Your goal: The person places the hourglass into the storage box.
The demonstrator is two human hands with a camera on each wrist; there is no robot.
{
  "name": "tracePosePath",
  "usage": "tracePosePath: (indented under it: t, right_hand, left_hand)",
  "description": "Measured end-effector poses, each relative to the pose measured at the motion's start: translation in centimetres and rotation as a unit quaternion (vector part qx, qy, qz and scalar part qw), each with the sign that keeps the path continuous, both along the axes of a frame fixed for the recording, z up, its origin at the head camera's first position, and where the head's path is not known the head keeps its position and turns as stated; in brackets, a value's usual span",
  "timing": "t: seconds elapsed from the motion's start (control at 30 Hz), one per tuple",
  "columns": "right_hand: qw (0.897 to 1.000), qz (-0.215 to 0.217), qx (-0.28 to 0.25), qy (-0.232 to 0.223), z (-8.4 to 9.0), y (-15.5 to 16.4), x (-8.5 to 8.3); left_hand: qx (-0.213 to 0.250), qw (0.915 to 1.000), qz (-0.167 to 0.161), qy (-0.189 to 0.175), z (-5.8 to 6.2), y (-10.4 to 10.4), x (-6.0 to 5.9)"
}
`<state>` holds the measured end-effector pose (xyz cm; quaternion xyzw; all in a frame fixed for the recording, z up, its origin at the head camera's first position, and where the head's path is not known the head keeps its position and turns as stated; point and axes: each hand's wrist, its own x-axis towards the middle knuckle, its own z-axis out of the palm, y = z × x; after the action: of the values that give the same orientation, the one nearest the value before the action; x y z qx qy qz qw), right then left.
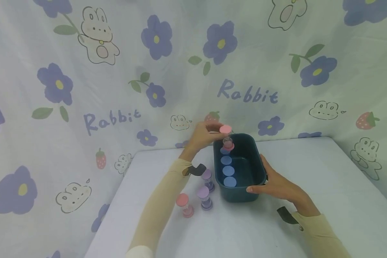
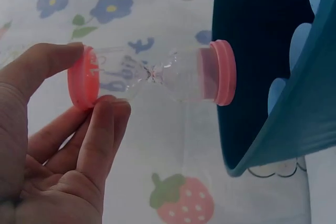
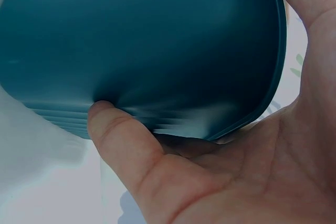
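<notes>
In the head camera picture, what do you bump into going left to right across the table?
Pink sand timer → purple sand timer → dark teal tub → right hand holding the tub's near corner.

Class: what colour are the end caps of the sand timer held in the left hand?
Pink; clearest in the left wrist view.

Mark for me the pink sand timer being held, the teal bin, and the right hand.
pink sand timer [image 2: 157, 74]: left wrist view, glass waist.
teal bin [image 1: 256, 163]: head view, right rim.
right hand [image 1: 277, 186]: head view, back of hand.
</notes>
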<state>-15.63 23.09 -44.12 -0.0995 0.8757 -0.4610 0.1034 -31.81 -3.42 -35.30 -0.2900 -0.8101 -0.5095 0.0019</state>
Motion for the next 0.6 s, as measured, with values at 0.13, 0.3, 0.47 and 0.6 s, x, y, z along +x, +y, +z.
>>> tracePosePath:
  t: [0.13, 0.3, 0.47, 0.6]
  right_hand:
    - [1.0, 0.002, -0.006, 0.005, -0.2, 0.1, -0.1]
    - [1.0, 0.006, -0.015, 0.009, -0.2, 0.1, 0.0]
    - [1.0, 0.008, -0.017, 0.006, -0.2, 0.1, 0.0]
    - [1.0, 0.01, -0.019, 0.009, -0.3, 0.1, 0.0]
  left_hand:
    - [-0.025, 0.9997, 0.004, 0.0, -0.2, 1.0, -0.1]
    - [-0.054, 0.9985, 0.01, -0.005, -0.5, 2.1, -0.1]
    - [-0.082, 0.9958, 0.023, -0.035, -1.0, 3.0, -0.4]
    - [-0.098, 0.9944, 0.02, -0.034, -1.3, 3.5, -0.5]
